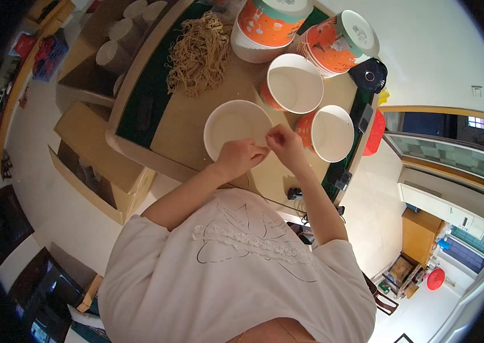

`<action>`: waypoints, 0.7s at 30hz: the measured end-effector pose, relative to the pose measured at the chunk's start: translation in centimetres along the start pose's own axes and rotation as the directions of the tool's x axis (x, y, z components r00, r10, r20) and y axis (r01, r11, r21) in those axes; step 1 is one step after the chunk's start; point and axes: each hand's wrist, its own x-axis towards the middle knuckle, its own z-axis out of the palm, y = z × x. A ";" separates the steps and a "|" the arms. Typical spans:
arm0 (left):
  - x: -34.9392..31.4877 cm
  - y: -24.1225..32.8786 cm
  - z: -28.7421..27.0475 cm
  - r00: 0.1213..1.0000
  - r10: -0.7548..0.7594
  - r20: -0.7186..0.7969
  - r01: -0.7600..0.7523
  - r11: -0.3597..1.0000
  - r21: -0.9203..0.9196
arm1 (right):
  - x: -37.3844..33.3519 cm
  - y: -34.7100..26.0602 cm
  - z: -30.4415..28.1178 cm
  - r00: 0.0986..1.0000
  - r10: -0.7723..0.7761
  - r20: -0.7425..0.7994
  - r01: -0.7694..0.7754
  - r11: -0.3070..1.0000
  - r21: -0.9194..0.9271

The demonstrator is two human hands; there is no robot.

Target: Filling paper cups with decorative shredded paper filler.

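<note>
An open white-lined paper bucket (pixel 227 123) stands at the near side of the table, with both hands at its near right rim. My left hand (pixel 239 158) is closed in a pinch over the rim. Close beside it, my right hand (pixel 286 146) pinches with bent fingers just outside the bucket. Whatever lies between the fingertips is too small to make out. Below my left hand a thin tan strand seems to hang. A tangled pile of tan strings (pixel 199 54) lies farther back on the cardboard-covered table.
Two more open buckets, one upright (pixel 295 84) and one nearer the right edge (pixel 332 134), stand to the right. Behind them are a tall stack of orange buckets (pixel 270 26) and a tilted stack (pixel 336 43). Cardboard boxes (pixel 96 160) stand left of the table.
</note>
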 end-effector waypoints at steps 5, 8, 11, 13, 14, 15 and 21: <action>0.0 -0.3 0.5 0.991 0.052 0.122 -0.063 0.994 0.088 | 0.1 -1.7 -1.6 0.974 -0.223 0.046 0.226 0.970 -0.085; 0.2 0.1 0.5 0.990 0.118 0.072 -0.125 0.988 0.089 | 0.5 -1.3 -1.8 0.971 -0.223 0.091 0.235 0.960 -0.151; 0.3 0.8 0.5 0.986 0.166 -0.016 -0.157 0.959 0.235 | 0.9 -0.2 -1.7 0.982 -0.129 0.139 0.155 0.967 -0.201; 0.8 0.6 0.7 0.974 0.224 -0.043 -0.201 0.930 0.308 | 1.0 0.1 -1.7 0.975 -0.156 0.160 0.183 0.968 -0.172; 0.9 0.5 0.8 0.957 0.283 -0.063 -0.239 0.894 0.378 | 1.0 0.0 -1.7 0.967 -0.180 0.180 0.206 0.968 -0.142; 0.9 0.5 0.9 0.957 0.281 -0.066 -0.237 0.895 0.379 | 0.9 -0.2 -1.7 0.966 -0.181 0.183 0.208 0.968 -0.143; 1.1 0.1 1.1 0.959 0.272 -0.076 -0.232 0.913 0.336 | -0.6 -0.6 -1.3 0.989 -0.139 0.053 0.144 0.983 -0.113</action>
